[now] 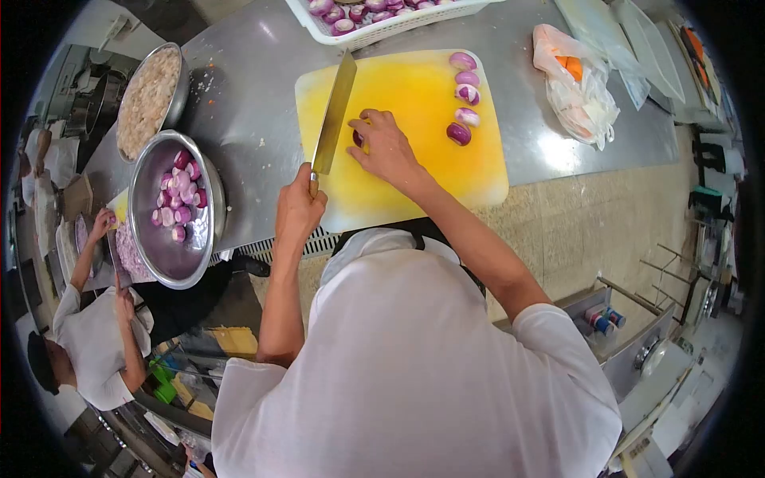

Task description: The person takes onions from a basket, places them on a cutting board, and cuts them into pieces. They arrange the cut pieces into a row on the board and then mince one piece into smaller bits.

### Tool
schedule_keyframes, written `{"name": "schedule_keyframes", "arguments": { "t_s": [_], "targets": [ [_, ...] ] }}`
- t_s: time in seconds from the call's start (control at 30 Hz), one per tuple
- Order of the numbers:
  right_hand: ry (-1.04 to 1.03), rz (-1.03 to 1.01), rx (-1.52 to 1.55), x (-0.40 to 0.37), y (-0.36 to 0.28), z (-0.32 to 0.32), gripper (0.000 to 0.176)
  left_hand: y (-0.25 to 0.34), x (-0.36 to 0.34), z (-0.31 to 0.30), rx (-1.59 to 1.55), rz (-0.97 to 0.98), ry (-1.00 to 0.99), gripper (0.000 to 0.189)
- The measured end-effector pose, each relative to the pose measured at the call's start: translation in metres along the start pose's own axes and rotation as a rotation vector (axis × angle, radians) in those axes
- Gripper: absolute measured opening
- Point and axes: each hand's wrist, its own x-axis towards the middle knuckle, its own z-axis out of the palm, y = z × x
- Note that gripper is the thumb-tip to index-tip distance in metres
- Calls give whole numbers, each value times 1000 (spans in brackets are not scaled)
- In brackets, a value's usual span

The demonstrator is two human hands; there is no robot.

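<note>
My left hand [300, 205] is closed round the handle of a large cleaver [335, 111], whose blade points away from me over the left part of the yellow cutting board [398, 80]. Just right of the blade, the curled fingers of my right hand [387, 150] hold a red onion [358, 139] against the board. My hand covers most of that onion, so whether it is whole or cut is hidden. Along the board's right side, several peeled red onions [458, 134] stand in a column.
Beyond the board is a white basket [386, 30] full of red onions. Left are a metal bowl [213, 215] with peeled onions and another bowl [185, 88] of pale chopped food. A plastic bag [570, 107] lies right. A co-worker [100, 342] cuts at far left.
</note>
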Motion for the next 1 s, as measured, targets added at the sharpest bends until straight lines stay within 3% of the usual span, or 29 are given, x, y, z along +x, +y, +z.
{"name": "schedule_keyframes", "arguments": {
  "t_s": [0.07,0.13,0.3,0.37,0.6,0.73,0.8,0.93,1.0],
  "targets": [
    [-94,42,-40,-4,11,8,34,-3,-1,1,16,9,-5,27],
    [58,-23,-48,-20,17,-1,34,-4,-9,0,17,5,-2,26],
    [25,-10,176,-53,17,-13,34,8,-31,10,8,-4,-12,29],
    [26,-44,202,-55,12,-17,33,14,-30,21,-8,91,6,27],
    [1,-84,99,-50,11,-20,11,49,-41,13,59,120,-75,31],
    [8,-99,33,-49,14,-17,4,34,-7,57,98,139,-30,29],
    [35,-114,60,-48,15,-15,3,33,11,65,61,315,7,28],
    [28,-86,84,-50,16,-17,2,64,-20,28,67,182,-68,26],
    [48,-74,106,-53,16,-16,2,48,-14,51,97,192,-68,24]
  ]
}}
